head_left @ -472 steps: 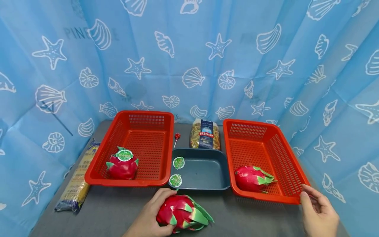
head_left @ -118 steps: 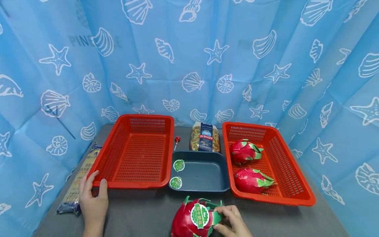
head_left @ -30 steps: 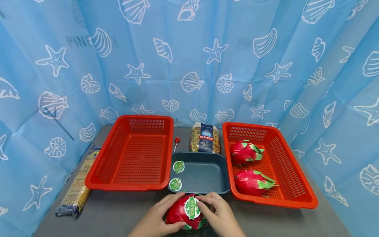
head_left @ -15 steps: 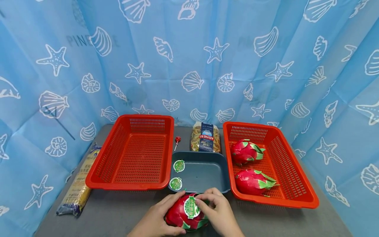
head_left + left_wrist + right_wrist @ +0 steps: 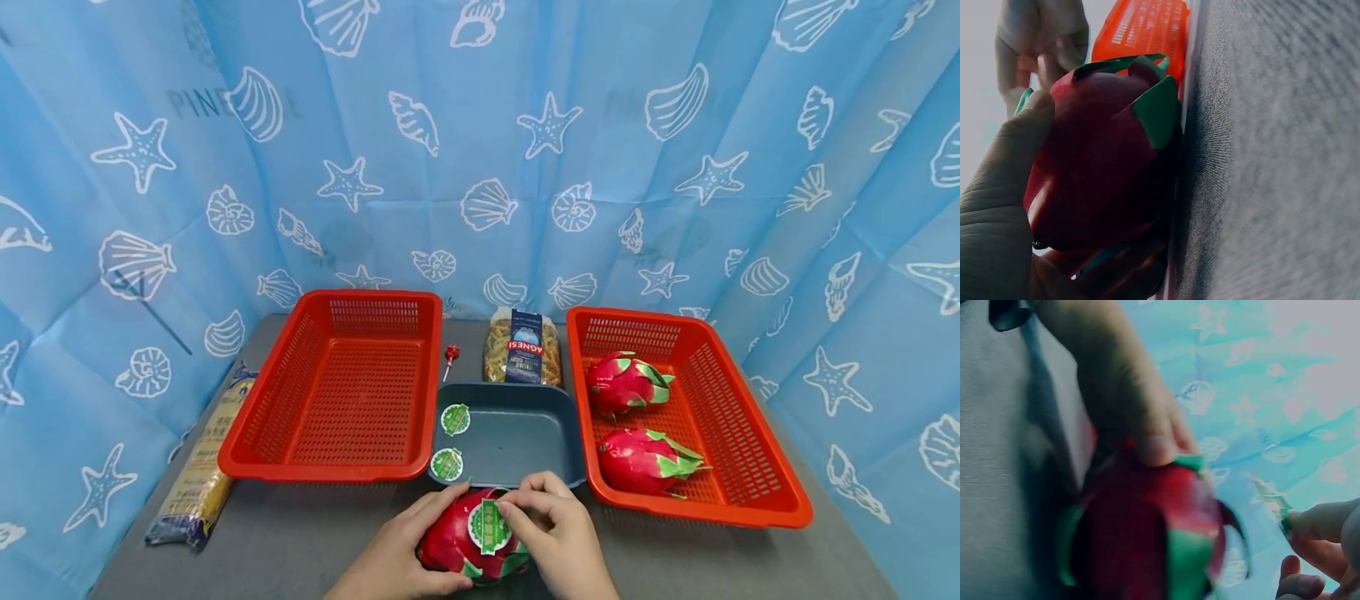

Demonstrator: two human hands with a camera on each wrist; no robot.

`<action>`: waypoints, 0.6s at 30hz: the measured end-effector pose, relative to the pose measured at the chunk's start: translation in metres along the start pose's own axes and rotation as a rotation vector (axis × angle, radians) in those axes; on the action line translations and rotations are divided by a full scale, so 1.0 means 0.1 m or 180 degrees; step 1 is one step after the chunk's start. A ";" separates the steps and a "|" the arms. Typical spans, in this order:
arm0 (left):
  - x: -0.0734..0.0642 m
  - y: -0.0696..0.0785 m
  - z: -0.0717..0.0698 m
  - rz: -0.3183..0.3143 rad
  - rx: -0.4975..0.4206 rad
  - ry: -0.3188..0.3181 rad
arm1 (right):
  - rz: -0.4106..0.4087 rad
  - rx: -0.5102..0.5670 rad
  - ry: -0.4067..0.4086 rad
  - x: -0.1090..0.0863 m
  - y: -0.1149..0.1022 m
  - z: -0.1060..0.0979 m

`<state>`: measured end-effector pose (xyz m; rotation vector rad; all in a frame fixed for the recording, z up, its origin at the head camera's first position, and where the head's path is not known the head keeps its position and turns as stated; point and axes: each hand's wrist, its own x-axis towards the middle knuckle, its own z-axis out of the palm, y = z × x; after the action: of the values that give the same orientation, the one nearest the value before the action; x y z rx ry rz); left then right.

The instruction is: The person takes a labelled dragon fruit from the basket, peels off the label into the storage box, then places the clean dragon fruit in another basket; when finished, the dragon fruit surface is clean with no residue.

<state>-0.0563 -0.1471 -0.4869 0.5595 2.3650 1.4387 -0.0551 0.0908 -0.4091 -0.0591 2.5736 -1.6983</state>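
A red dragon fruit (image 5: pixel 459 537) with green leaf tips, glossy like a model, rests on the grey table close to its front. My left hand (image 5: pixel 405 546) grips its left side, thumb and fingers spread around it. A round green-and-white sticker (image 5: pixel 489 527) shows over the fruit's top. Thumb and forefinger of my right hand (image 5: pixel 561 533) pinch the sticker's right edge. In the right wrist view the pinched sticker (image 5: pixel 1272 501) stands off from the fruit (image 5: pixel 1129 531). The left wrist view has the fruit (image 5: pixel 1097 162) filling my left palm.
Two similar stickers, one of them the upper sticker (image 5: pixel 455 419), lie in a blue-grey tray (image 5: pixel 525 481). Two dragon fruits sit in the right red basket (image 5: pixel 750 517); the left red basket (image 5: pixel 330 471) stands opposite. Around are a lollipop (image 5: pixel 452 353), pasta bag (image 5: pixel 522 346) and spaghetti pack (image 5: pixel 202 458).
A second dragon fruit has joined the one in the right basket. The stickered fruit came from the left basket to the front. My left hand moved onto it; the right now pinches its sticker.
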 end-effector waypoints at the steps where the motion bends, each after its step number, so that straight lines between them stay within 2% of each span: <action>1: 0.00 0.01 0.00 -0.0039 -0.0008 0.0006 | -0.0042 0.0061 0.0065 -0.01 -0.03 -0.01; 4: 0.01 0.03 -0.01 -0.0129 -0.0038 0.0035 | -0.0106 0.0289 0.0197 -0.01 -0.13 -0.07; 7: 0.00 0.03 -0.02 -0.0149 -0.0056 0.0038 | -0.0187 0.0447 0.0219 0.03 -0.23 -0.12; 14: -0.04 0.01 -0.06 -0.0106 -0.0128 -0.0036 | -0.0241 0.0399 0.0223 0.23 -0.42 -0.20; 18: -0.07 -0.01 -0.10 -0.0079 -0.0292 -0.0115 | -0.0252 0.0322 0.0192 0.38 -0.47 -0.19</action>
<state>-0.0549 -0.1587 -0.4834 0.5259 2.2575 1.5045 -0.0942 0.0869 -0.3593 -0.1082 2.5549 -1.8835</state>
